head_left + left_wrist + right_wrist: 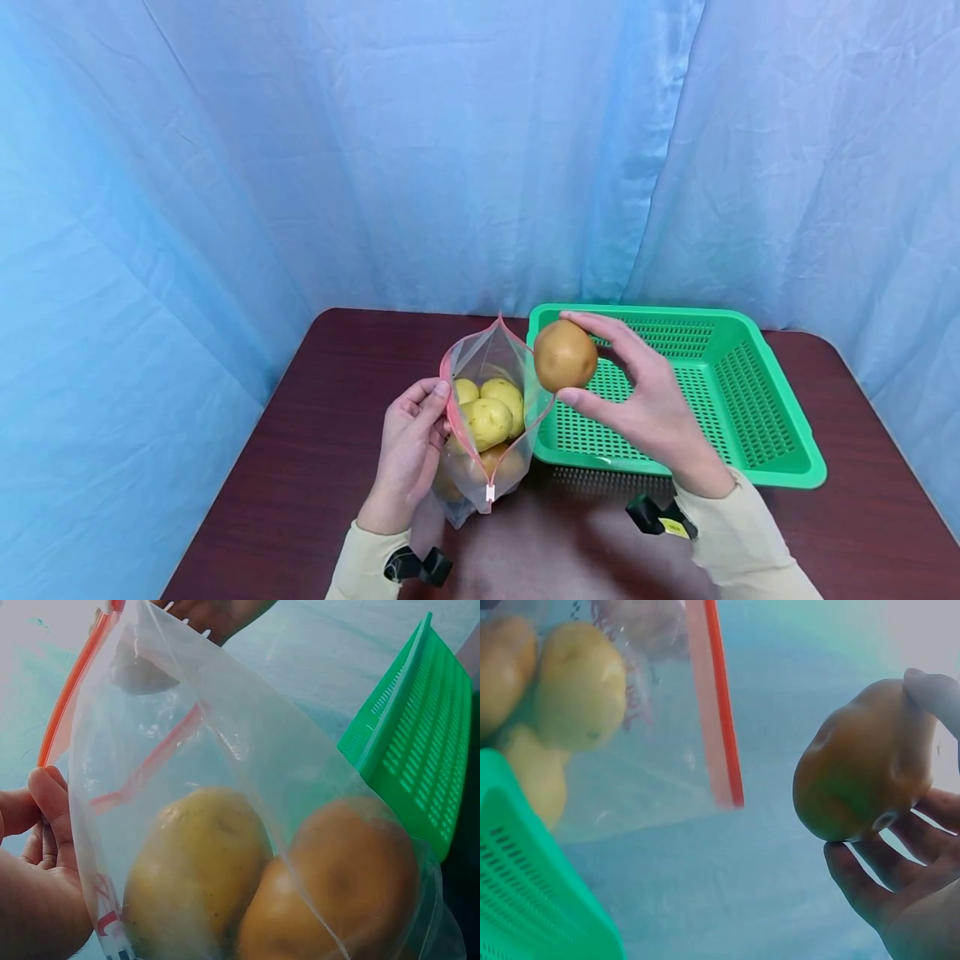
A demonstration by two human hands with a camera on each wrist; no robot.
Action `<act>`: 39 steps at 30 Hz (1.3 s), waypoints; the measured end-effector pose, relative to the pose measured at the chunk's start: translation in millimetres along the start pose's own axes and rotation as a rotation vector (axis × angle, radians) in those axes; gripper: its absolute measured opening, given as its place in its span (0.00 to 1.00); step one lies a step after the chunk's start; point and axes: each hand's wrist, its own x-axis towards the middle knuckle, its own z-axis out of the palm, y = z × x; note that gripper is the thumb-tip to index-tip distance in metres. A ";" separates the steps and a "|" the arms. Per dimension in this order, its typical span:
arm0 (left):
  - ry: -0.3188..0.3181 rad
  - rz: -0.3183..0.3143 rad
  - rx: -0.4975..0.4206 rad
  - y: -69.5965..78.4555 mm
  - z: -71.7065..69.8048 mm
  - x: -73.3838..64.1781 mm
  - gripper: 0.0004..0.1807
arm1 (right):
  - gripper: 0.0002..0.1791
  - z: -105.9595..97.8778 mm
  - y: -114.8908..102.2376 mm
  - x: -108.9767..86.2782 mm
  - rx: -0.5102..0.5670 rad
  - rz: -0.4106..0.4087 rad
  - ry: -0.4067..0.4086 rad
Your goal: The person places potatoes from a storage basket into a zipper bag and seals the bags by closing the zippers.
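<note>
My left hand (408,442) pinches the red-edged rim of a clear zipper bag (491,350), whose mouth stands wide open. A white slider (491,493) sits at the near end of that rim. Inside lie several yellow, potato-like pieces (487,423), with rounder brown ones (352,877) showing through the plastic lower down. Between thumb and fingertips, my right hand (651,400) grips a round brown fruit (566,357) at the right side of the bag's mouth. In the right wrist view, this fruit (862,765) looks slightly lumpy, held apart from the bag.
A green perforated basket (776,400) stands right of the bag, partly behind my right hand. Both rest on a dark red-brown table (315,467). Light blue curtains (450,167) hang behind the table and along its sides.
</note>
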 end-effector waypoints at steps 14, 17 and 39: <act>0.006 -0.004 0.012 1.0 -2.2 0.6 0.06 | 0.45 32.8 -7.7 11.5 -0.124 -0.099 -0.059; 0.003 -0.003 0.018 1.2 -2.7 1.0 0.05 | 0.44 39.4 -6.9 13.7 -0.145 -0.144 -0.082; -0.002 -0.005 0.005 -0.2 -3.0 1.6 0.05 | 0.43 75.3 8.9 23.7 -0.428 -0.261 -0.144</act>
